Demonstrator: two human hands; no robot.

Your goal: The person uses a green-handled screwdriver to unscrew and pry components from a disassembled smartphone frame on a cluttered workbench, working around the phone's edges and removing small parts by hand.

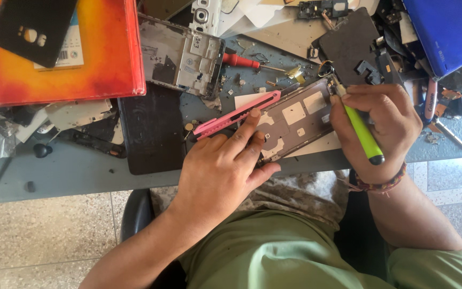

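Observation:
My left hand [225,166] presses down on the near end of an opened phone body [295,120], its fingers spread over the frame's lower left corner. My right hand [378,128] grips a screwdriver with a lime-green handle [363,134], its tip set at the phone body's upper right corner. A pink utility knife [236,114] lies just above my left fingertips, touching the phone body's left edge. The phone body rests tilted on the grey workbench [70,174].
A dark phone panel [151,131] lies left of my left hand. Behind it sit a silver phone frame [180,53], a red-orange box [54,53] with a black phone cover on it, a red-handled screwdriver [241,60], a blue case [447,32] and scattered small parts.

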